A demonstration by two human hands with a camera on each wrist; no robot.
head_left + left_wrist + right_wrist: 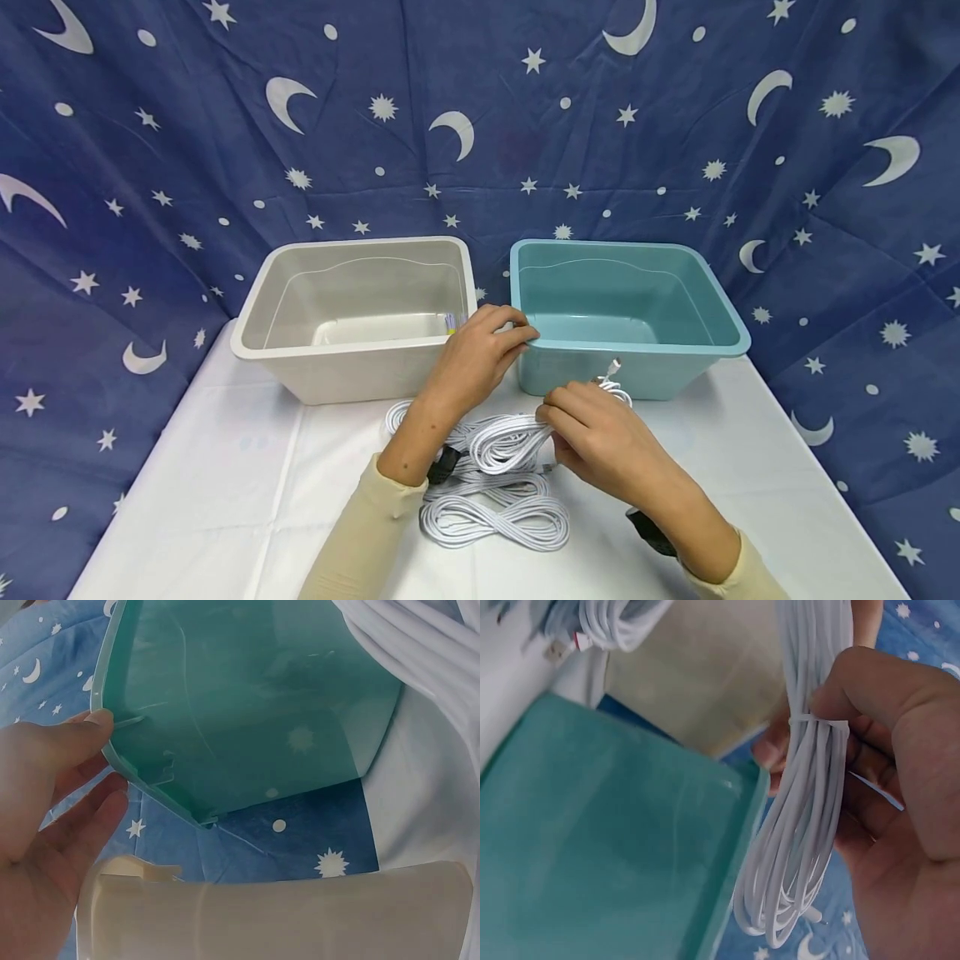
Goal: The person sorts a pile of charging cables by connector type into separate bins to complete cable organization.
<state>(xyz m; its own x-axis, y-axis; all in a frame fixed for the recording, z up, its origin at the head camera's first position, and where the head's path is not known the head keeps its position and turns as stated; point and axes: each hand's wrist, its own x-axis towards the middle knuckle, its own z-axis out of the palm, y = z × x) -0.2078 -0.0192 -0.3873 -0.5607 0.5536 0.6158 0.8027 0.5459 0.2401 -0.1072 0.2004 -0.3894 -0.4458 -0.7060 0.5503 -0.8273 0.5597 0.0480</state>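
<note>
One looped white cable (810, 787), banded midway, is at the head view's lower centre, pinched by the right hand (600, 442), which hides its middle there; the left hand (480, 354) pinches the teal bin (660, 367).

1. The left arm (367, 529) slants forward and inward, its wrist (420, 433) bare.
2. The left hand (480, 350) reaches farther forward than the right — back of the hand upward, fingers bent.
3. In the left wrist view, the thumb (79, 742) and fingers (94, 817) meet in a pinching grip.
4. The right arm (697, 521) angles forward and to the left.
5. The right hand (596, 429) is nearer the body, well apart from the other — knuckles up, thumb (862, 682) and curled fingers (862, 825) gripping.
</note>
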